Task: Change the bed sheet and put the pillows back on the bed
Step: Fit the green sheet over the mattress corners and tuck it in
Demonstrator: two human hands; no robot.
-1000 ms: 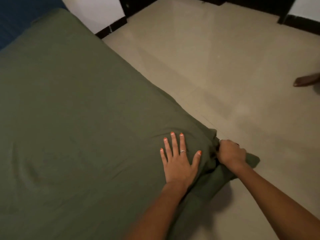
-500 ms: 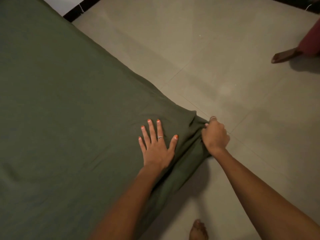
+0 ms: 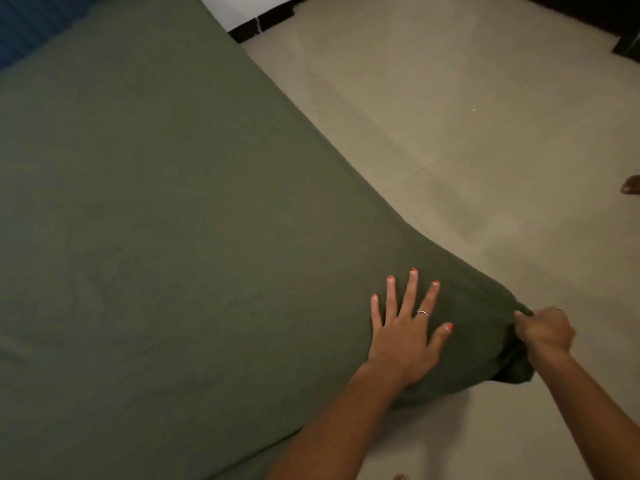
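Observation:
A dark green bed sheet (image 3: 166, 209) covers the mattress, which fills the left and middle of the view. My left hand (image 3: 405, 330) lies flat on the sheet near the mattress's near right corner, fingers spread and straight. Just to its right, my right hand (image 3: 543, 332) grips a bunch of the sheet at the corner, fingers curled round the cloth, which hangs over the corner towards the floor. No pillows are in view.
Beige tiled floor (image 3: 450, 133) runs along the bed's right side. A blue surface (image 3: 24, 26) shows at the top left beyond the sheet. Dark skirting and a white wall (image 3: 242, 8) stand at the top. Another person's foot (image 3: 630, 185) is at the right edge.
The view has swung back up and left. My right hand still grips the sheet corner and my left hand stays flat beside it; the corner cloth looks drawn further over the mattress.

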